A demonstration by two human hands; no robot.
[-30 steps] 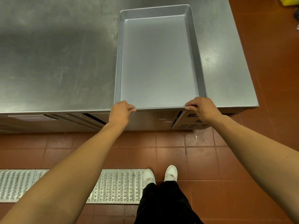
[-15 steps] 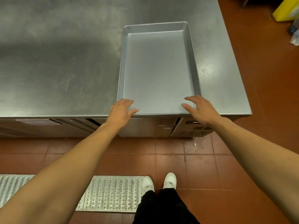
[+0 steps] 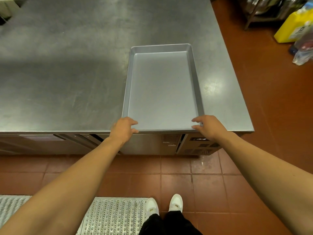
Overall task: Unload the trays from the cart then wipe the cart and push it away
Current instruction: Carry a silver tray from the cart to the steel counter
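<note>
A shallow rectangular metal tray [image 3: 163, 87] lies flat on the stainless steel counter [image 3: 67, 73], its long sides running away from the person and its near short edge flush with the counter's front edge. The left hand [image 3: 122, 128] sits at the tray's near left corner, fingers loosely spread and only slightly bent, their tips touching the rim; it grips nothing. The right hand [image 3: 207, 126] mirrors it at the near right corner, fingers relaxed and parted, thumb and forefinger tips against the rim, with nothing pinched. The tray stretches forward from between the 2 hands and holds nothing. Below the hands is the counter's cabinet front [image 3: 152, 143]. Near the person's 2 white shoes [image 3: 164, 205] on the red tile floor [image 3: 271, 99], a perforated metal floor grate [image 3: 110, 216] lies behind the left arm. Far ahead of the right hand stand a yellow container [image 3: 291, 26] and a clear plastic bag [image 3: 304, 46].
</note>
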